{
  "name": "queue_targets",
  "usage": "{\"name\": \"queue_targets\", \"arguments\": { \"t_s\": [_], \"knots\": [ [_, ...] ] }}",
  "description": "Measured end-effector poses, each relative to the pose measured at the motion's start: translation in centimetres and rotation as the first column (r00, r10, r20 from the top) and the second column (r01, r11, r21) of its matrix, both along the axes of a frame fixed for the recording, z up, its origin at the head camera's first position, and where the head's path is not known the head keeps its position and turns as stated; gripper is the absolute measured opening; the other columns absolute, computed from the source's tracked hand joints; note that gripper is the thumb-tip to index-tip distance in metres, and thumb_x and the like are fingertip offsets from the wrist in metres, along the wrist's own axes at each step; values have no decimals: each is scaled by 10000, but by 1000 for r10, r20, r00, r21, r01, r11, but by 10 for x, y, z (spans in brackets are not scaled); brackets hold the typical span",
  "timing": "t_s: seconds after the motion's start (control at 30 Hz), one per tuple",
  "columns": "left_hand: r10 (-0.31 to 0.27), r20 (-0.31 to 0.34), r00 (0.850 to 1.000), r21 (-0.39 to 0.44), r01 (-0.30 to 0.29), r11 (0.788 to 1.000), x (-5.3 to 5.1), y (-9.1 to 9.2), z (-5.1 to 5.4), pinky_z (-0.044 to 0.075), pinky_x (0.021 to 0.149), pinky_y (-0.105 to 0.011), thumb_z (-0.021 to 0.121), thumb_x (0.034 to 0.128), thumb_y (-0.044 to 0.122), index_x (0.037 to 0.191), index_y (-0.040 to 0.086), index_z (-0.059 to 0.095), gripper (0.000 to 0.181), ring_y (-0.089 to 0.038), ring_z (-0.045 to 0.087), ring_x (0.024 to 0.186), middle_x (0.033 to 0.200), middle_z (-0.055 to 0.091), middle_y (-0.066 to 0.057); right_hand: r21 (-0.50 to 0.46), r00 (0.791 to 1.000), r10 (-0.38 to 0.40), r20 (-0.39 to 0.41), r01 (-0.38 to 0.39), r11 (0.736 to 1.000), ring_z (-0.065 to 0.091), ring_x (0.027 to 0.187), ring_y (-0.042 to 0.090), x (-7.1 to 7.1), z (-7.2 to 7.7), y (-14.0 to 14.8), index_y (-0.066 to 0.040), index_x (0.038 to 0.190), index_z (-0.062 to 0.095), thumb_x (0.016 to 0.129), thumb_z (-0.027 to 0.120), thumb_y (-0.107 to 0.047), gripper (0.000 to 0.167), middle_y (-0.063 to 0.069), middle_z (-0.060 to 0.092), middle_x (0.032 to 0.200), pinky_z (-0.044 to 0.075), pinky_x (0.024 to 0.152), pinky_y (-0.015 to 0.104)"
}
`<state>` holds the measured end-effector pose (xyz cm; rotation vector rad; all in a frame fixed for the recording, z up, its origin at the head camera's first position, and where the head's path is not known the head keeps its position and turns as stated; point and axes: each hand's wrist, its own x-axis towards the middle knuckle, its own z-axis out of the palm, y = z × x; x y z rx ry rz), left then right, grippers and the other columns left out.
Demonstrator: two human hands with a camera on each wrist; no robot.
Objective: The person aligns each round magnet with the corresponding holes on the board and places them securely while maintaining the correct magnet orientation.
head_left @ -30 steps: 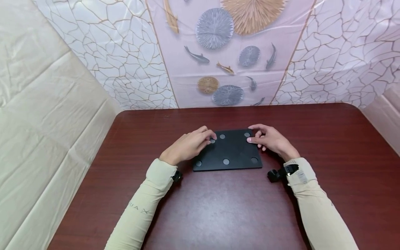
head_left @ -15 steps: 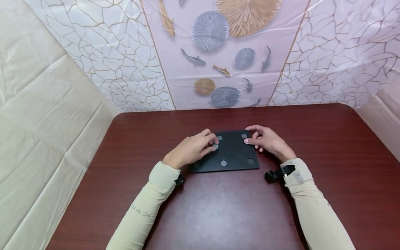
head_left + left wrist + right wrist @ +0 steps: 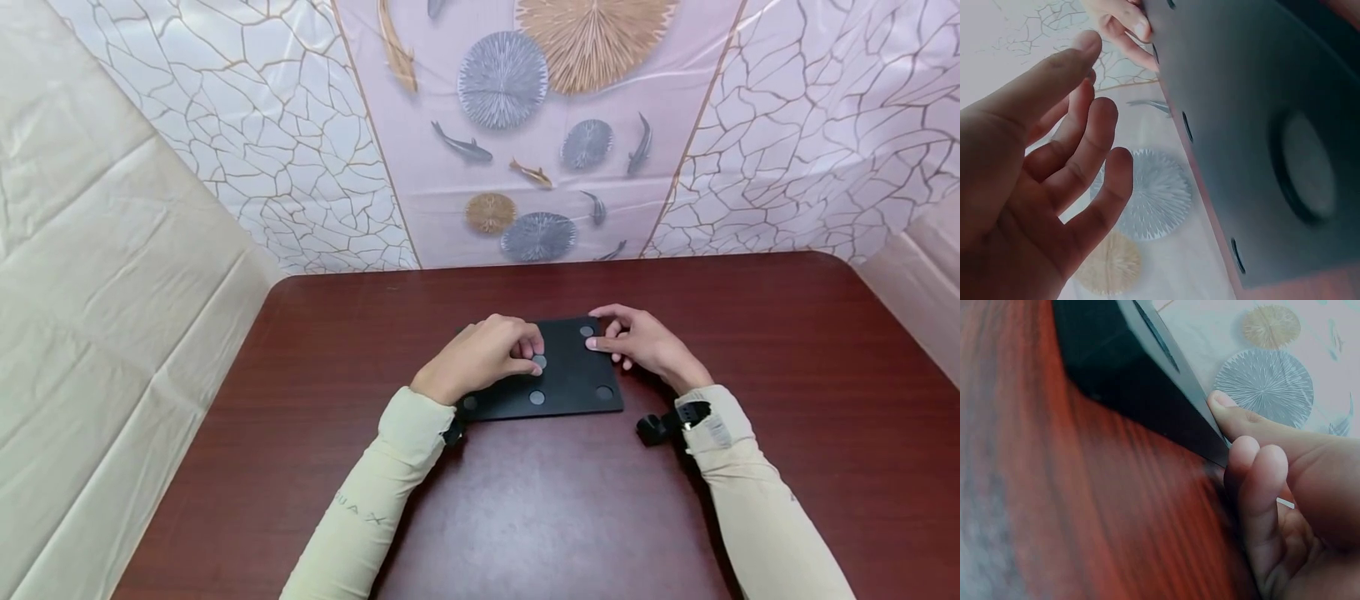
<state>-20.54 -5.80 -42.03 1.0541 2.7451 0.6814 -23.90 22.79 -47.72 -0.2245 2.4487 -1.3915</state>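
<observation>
A flat black rectangular board [image 3: 570, 383] lies on the table, with round grey spots near its edges. My left hand [image 3: 483, 357] is above its left-middle part, pinching a small round grey disc [image 3: 539, 362] between thumb and fingers. In the left wrist view, the left hand [image 3: 1066, 156] shows loosely bent fingers beside the board [image 3: 1235, 125]; the disc cannot be made out there. My right hand [image 3: 652, 343] grips the board's far right corner, thumb on top. The right wrist view shows the right hand [image 3: 1279, 494] at the edge of the board [image 3: 1141, 387], remaining fingers curled.
The dark red-brown table [image 3: 525, 508] extends around the board on every side. Behind it hangs a patterned wall covering [image 3: 585, 192], and a cream sheet [image 3: 127, 275] slopes along the left. Each wrist wears a black strap; a small black camera [image 3: 652, 429] shows at the right one.
My left hand has moved rightward over the board, carrying the grey disc from the upper left toward the middle. My right hand keeps its hold on the corner. The head view has shifted slightly.
</observation>
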Motion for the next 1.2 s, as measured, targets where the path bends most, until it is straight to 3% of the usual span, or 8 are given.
{"name": "queue_targets", "arguments": {
  "t_s": [0.2, 0.37, 0.67, 0.93, 1.2],
  "knots": [
    [14, 68, 998, 66, -18, 998, -2, 13, 2, 543, 711, -200, 855, 919, 234, 974, 150, 755, 142, -18, 657, 761, 855, 724, 91, -16, 1000, 5, -8, -5, 1000, 577, 611, 116, -1, -2, -2, -13, 1504, 511, 980, 786, -200, 621, 55, 580, 834, 531, 512, 269],
    [33, 90, 995, 54, -38, 998, -1, 24, 3, 533, 695, -183, 855, 917, 269, 965, 161, 769, 146, -6, 651, 740, 831, 718, 116, -15, 1000, -4, -3, 4, 1000, 573, 607, 119, -1, -4, -2, -26, 1506, 514, 983, 784, -206, 616, 53, 573, 836, 526, 508, 268],
    [30, 61, 998, 66, -34, 997, 4, 40, -2, 520, 671, -167, 876, 894, 265, 942, 155, 810, 138, 5, 647, 694, 813, 747, 103, -24, 1000, 4, -3, -4, 1000, 561, 597, 110, 0, -7, -4, -7, 1500, 512, 982, 783, -185, 611, 43, 573, 819, 509, 495, 252],
    [41, 28, 999, 3, -41, 999, 11, 50, -5, 515, 691, -144, 837, 929, 284, 1025, 181, 818, 141, 55, 646, 744, 875, 757, 125, 13, 1000, -12, 1, 12, 1000, 571, 604, 123, -1, -5, -1, -38, 1485, 535, 992, 767, -172, 561, 41, 583, 817, 526, 502, 268],
    [12, 7, 1000, -66, -12, 998, 16, 59, -9, 557, 872, -220, 766, 992, 261, 1154, 173, 813, 191, 27, 704, 943, 1015, 790, 105, 9, 1000, 4, -14, -4, 1000, 565, 599, 111, -2, -4, 1, -22, 1482, 532, 994, 763, -166, 559, 45, 578, 806, 518, 505, 255]
  ]
}}
